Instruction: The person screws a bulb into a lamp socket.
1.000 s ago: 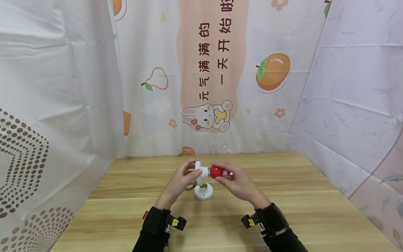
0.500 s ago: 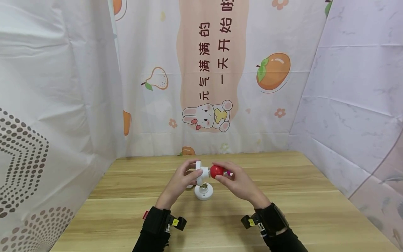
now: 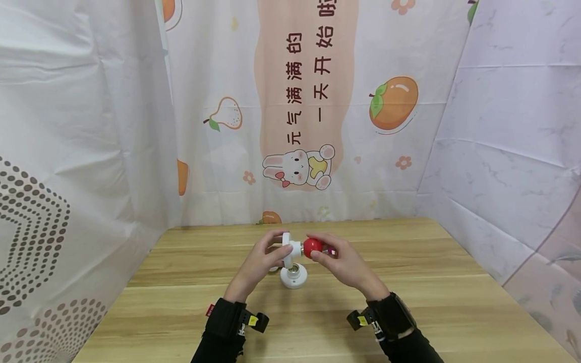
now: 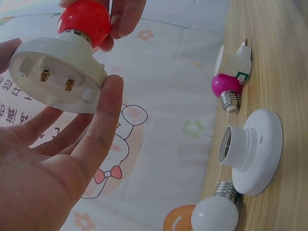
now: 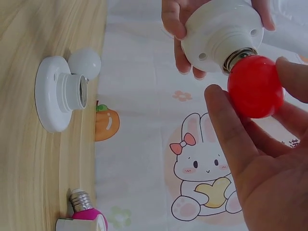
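Note:
Above the table, my left hand (image 3: 262, 258) grips a white lamp socket (image 3: 288, 246) by its round base, thumb and fingers curled on the rim (image 4: 57, 72). A red bulb (image 3: 312, 247) sits with its metal thread in that socket's mouth. My right hand (image 3: 341, 262) pinches the red bulb (image 5: 255, 86) between thumb and fingertips. The socket (image 5: 219, 33) lies sideways, with its two back contacts facing the left wrist view.
Below my hands, on the wooden table (image 3: 408, 282), stands a second, empty white socket (image 3: 293, 275). A white bulb (image 4: 215, 216) lies beside it. A pink bulb in a white plug adapter (image 4: 226, 83) lies farther back. Printed curtains close in three sides.
My right hand's fingers have shifted slightly round the red bulb. The left hand and socket have stayed in place.

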The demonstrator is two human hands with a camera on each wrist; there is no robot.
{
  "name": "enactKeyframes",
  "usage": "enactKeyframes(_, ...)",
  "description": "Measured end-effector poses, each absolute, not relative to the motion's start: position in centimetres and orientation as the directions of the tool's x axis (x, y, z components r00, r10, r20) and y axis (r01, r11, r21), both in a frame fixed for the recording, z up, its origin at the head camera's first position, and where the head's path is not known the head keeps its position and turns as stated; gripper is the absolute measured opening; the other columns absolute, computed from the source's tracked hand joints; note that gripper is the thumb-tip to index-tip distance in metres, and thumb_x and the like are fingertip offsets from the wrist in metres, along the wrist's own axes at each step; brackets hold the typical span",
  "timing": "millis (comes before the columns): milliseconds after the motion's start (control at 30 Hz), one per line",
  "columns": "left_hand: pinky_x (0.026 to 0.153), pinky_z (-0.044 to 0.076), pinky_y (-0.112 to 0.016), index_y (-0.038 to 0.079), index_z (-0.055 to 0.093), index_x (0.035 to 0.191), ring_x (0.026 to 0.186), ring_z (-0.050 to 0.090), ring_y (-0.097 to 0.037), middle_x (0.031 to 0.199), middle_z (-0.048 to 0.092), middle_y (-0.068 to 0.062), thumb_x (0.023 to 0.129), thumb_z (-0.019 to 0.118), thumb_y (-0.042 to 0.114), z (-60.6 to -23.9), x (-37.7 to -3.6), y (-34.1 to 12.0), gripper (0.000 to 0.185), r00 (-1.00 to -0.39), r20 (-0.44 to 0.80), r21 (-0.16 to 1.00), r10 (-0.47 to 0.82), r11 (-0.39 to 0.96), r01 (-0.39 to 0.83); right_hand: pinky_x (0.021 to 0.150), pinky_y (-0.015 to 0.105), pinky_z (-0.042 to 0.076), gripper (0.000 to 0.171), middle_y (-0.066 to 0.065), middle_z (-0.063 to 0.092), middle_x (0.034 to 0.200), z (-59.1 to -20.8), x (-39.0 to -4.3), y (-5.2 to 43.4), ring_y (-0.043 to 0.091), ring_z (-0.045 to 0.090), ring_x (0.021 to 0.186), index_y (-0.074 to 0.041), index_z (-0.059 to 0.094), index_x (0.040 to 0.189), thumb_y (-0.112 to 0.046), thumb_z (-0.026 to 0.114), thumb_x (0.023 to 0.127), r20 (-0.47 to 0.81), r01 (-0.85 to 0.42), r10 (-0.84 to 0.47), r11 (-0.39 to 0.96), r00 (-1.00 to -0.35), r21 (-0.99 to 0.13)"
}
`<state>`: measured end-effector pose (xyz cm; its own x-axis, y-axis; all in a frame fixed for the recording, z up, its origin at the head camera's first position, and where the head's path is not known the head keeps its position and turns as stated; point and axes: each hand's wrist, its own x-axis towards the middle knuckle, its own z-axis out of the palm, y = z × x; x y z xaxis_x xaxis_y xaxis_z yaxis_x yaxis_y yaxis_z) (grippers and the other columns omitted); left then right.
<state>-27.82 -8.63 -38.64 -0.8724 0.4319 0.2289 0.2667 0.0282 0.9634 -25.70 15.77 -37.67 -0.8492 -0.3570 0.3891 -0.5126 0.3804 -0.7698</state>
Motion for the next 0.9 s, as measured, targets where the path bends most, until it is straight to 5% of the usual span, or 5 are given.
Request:
enactKeyframes(367, 0.088, 0.056, -0.038, 0.007, 0.046, 0.147, 0.116, 0.060, -0.030, 0.138, 0.052, -0.021, 0.101, 0.063, 0.027, -38.81, -27.84, -8.63, 0.054, -0.870, 0.232, 0.962, 0.435, 0.031, 0.272, 0.083, 0.036, 0.060, 0.046, 0.017, 0.065, 0.119, -37.85, -25.82, 15.80, 0.023, 0.070, 0.093, -0.002, 0.057, 0.141, -0.021, 0.067, 0.100, 0.351, -0.476, -0.385, 0.301, -0.853, -0.827)
enactKeyframes(700, 0.088, 0.056, -0.037, 0.007, 0.046, 0.147, 0.115, 0.061, -0.028, 0.139, 0.052, -0.019, 0.100, 0.064, 0.030, -38.71, -27.69, -8.62, 0.056, -0.884, 0.226, 0.965, 0.410, 0.026, 0.259, 0.082, 0.034, 0.059, 0.049, 0.017, 0.064, 0.129, -37.84, -25.85, 15.84, 0.024, 0.066, 0.101, -0.007, 0.055, 0.145, -0.023, 0.067, 0.100, 0.364, -0.487, -0.371, 0.327, -0.854, -0.810)
enactKeyframes(900, 0.089, 0.056, -0.038, 0.007, 0.045, 0.148, 0.115, 0.061, -0.028, 0.140, 0.052, -0.020, 0.100, 0.063, 0.032, -38.62, -27.71, -8.59, 0.057, -0.885, 0.219, 0.966, 0.412, 0.038, 0.257, 0.085, 0.032, 0.059, 0.058, 0.016, 0.059, 0.136, -37.88, -25.95, 16.09, 0.029, 0.069, 0.102, -0.009, 0.056, 0.144, -0.005, 0.077, 0.090, 0.454, -0.570, -0.387, 0.274, -0.802, -0.775)
